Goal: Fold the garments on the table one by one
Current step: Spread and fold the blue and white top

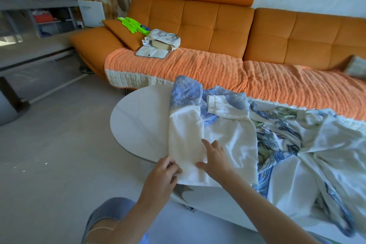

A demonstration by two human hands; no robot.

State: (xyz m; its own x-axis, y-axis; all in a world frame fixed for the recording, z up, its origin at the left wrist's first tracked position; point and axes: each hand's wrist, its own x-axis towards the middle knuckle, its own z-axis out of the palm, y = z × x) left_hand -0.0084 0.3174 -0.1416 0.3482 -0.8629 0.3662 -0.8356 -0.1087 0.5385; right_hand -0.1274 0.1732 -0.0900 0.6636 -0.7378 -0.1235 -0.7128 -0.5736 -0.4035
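A white garment with a blue patterned upper part (pixel 223 132) lies spread on the white oval table (pixel 138 117). One side of it is folded over lengthwise into a white strip (pixel 186 138). My left hand (pixel 162 174) pinches the near hem of that strip at the table's front edge. My right hand (pixel 213 156) rests flat on the garment beside the strip, fingers spread. To the right lies a heap of white and blue-green printed garments (pixel 297 140), crumpled and overlapping.
An orange sofa (pixel 217 25) with a knitted orange cover runs behind the table, close to its far edge. On it lie a bag (pixel 162 40), a green item and a cushion. Grey floor (pixel 49 154) stretches to the left. A shelf unit stands at far left.
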